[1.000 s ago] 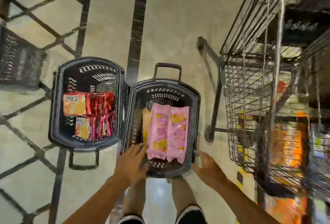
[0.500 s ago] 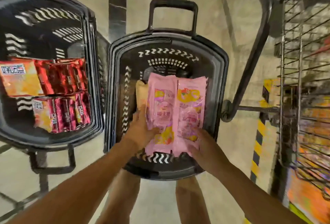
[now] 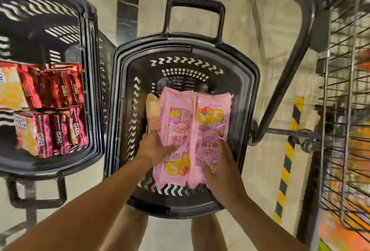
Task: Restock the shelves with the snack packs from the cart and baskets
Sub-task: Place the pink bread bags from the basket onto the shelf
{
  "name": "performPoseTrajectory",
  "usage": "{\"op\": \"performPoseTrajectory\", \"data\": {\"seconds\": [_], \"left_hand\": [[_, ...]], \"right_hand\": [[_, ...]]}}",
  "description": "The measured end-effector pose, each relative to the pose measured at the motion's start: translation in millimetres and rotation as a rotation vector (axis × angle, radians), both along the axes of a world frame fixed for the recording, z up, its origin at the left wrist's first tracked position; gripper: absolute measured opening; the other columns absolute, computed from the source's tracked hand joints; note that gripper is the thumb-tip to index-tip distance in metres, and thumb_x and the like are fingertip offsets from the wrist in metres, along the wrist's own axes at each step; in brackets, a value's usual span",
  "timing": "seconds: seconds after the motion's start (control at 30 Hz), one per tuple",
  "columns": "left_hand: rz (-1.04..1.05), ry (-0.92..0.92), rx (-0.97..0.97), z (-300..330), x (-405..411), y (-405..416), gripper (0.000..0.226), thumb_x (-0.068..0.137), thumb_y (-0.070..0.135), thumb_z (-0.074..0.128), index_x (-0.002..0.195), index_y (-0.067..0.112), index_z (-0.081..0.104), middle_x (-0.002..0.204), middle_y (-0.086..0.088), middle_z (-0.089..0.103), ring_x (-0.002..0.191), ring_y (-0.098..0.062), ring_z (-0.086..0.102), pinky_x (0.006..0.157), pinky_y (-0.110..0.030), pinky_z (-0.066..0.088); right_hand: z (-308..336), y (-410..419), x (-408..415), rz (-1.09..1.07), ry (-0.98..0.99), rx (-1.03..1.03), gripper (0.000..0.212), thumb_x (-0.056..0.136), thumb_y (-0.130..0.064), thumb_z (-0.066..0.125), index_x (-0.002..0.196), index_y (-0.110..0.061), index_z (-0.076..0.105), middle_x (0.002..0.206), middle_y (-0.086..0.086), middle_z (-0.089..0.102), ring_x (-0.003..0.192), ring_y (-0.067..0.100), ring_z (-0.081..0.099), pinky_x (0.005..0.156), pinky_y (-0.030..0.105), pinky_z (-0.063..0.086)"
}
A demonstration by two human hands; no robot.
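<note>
Both hands are on the near ends of the packs, lower centre of frame: left hand (image 3: 155, 147) grips the left glossy pink plastic snack pack (image 3: 176, 130), right hand (image 3: 218, 162) grips the right pink snack pack (image 3: 213, 122). Packs lie side by side in the black slotted plastic basket (image 3: 248, 90), long axes running away toward its far handle. Judgement: next move is a straight lift, each hand equally near its own pack.

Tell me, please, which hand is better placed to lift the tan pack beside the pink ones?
Probably the left hand: it touches the left pink pack just below the tan pack; the right hand is farther.
</note>
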State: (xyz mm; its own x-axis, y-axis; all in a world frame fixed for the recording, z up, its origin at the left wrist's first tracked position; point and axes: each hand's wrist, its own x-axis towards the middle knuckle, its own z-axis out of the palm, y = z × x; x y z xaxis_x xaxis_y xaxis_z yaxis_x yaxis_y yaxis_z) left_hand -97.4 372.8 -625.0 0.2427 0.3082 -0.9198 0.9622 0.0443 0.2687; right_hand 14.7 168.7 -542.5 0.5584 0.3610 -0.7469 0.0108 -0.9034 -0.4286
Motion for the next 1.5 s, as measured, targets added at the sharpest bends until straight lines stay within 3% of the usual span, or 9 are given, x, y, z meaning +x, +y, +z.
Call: {"op": "performPoseTrajectory", "data": {"seconds": [0.1,0.23,0.47,0.7,0.83,1.13,1.27,1.4,1.5], "left_hand": [[-0.02,0.015,0.039,19.8,11.7,4.5,0.103,0.039,0.075,0.08,0.124,0.024,0.051,0.125,-0.003,0.06,0.118,-0.029,0.058,0.102,-0.05,0.051],[0.132,-0.049,-0.005,51.4,16.3,-4.2,0.057,0.079,0.018,0.086,0.119,0.019,0.045,0.115,0.005,0.066,0.107,-0.019,0.066,0.095,-0.041,0.056],[0.162,-0.097,0.074,79.7,-4.5,8.7,0.046,0.082,0.013,0.082,0.103,0.028,0.044,0.1,0.015,0.067,0.081,0.012,0.065,0.061,-0.012,0.053],[0.068,-0.082,0.144,79.6,-3.5,28.0,0.045,0.083,0.025,0.082,0.106,0.021,0.043,0.096,0.015,0.062,0.082,0.005,0.059,0.067,-0.017,0.05],[0.041,-0.085,0.138,75.0,3.2,34.3,0.049,0.083,0.033,0.082,0.108,0.021,0.042,0.101,0.005,0.062,0.091,-0.01,0.062,0.076,-0.032,0.051],[0.131,-0.167,0.131,101.2,11.7,39.5,0.045,0.087,0.018,0.078,0.117,0.017,0.044,0.103,0.01,0.064,0.094,-0.004,0.065,0.073,-0.022,0.054],[0.143,-0.231,0.13,145.4,8.0,46.2,0.044,0.087,0.017,0.079,0.116,0.022,0.046,0.1,0.013,0.064,0.078,0.006,0.065,0.056,-0.01,0.051],[0.145,-0.317,0.095,209.0,3.3,59.8,0.051,0.084,0.018,0.081,0.123,0.018,0.049,0.108,0.007,0.069,0.096,-0.007,0.069,0.07,-0.018,0.057],[0.157,-0.394,0.053,266.7,-2.7,70.9,0.051,0.08,0.019,0.081,0.119,0.031,0.05,0.111,0.006,0.07,0.098,-0.005,0.07,0.073,-0.021,0.059]], "right_hand": [[-4.0,12.9,-1.9,-0.052,-0.035,-0.038,0.092,0.089,-0.027,0.07,0.161,-0.021,0.012,0.165,0.001,0.021,0.15,0.023,0.026,0.12,0.043,0.032],[-9.4,28.9,-6.0,-0.194,-0.055,-0.064,0.101,0.082,-0.021,0.076,0.16,-0.019,0.012,0.162,0.005,0.026,0.148,0.028,0.024,0.121,0.048,0.028],[-26.8,46.3,-18.2,-0.409,-0.128,-0.161,0.096,0.079,-0.019,0.082,0.152,-0.027,0.02,0.151,0.002,0.03,0.132,0.034,0.052,0.094,0.054,0.056],[-55.8,49.5,-27.0,-0.37,-0.061,-0.299,0.127,0.067,-0.043,0.09,0.159,-0.017,0.005,0.157,0.011,0.037,0.142,0.036,0.036,0.119,0.049,0.03],[-66.8,52.4,-34.4,-0.568,0.029,-0.2,0.134,0.058,-0.032,0.096,0.152,-0.042,0.001,0.149,0.004,0.049,0.132,0.033,0.053,0.107,0.058,0.045],[-31.2,50.0,-35.8,-0.566,-0.062,-0.022,0.103,0.071,-0.032,0.089,0.15,-0.041,0.024,0.149,-0.002,0.047,0.133,0.026,0.051,0.104,0.052,0.05],[4.3,51.5,-33.4,-0.599,0.011,0.112,0.091,0.076,-0.027,0.085,0.149,-0.038,0.033,0.138,-0.008,0.056,0.124,0.018,0.059,0.096,0.042,0.057],[73.6,42.9,-28.8,-0.618,0.007,0.182,0.076,0.076,-0.035,0.083,0.14,-0.041,0.043,0.121,-0.014,0.065,0.108,0.011,0.066,0.092,0.037,0.057],[146.2,32.9,-23.6,-0.621,-0.079,0.227,0.063,0.08,-0.031,0.083,0.133,-0.039,0.049,0.11,-0.017,0.064,0.1,0.008,0.065,0.08,0.019,0.053]]}}
